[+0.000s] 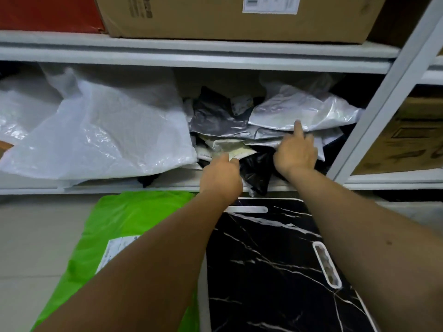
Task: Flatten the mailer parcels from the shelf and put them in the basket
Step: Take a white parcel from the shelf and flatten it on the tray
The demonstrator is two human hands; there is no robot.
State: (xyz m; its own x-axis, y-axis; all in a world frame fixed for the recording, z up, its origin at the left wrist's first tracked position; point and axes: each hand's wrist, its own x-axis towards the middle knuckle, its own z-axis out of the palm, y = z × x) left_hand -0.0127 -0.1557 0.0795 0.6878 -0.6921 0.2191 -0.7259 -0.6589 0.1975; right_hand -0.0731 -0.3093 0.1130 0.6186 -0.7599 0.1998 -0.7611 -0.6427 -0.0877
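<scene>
A grey metal shelf [196, 57] runs the width of the view, its upper board carrying a brown cardboard box [230, 19] with a white label and a red box [48, 13] toward the left end; the lower board holds the mailers; along its left half lies a big white plastic bag [100, 130], slumped to the front edge; toward the right end, by the upright post, sits a heap of mailer parcels [242, 130], silver, grey and black, crumpled and overlapping, some spilling past the front edge; a silver mailer [304, 111] lies on top of that heap. On the floor below the shelf's front edge stands a black basket [271, 264] with white marble veins and slot handles, and just beside it on the left lies a bright green mailer [143, 219] with a white label, flat on the floor. The left hand [221, 177] reaches into the heap at the front edge, fingers curled and pinching the corner of a pale, labelled mailer [233, 149]; the right hand [296, 153] rests on the heap further right, index finger straight and touching the lower edge of the silver mailer; I cannot tell whether its other fingers grip anything.
</scene>
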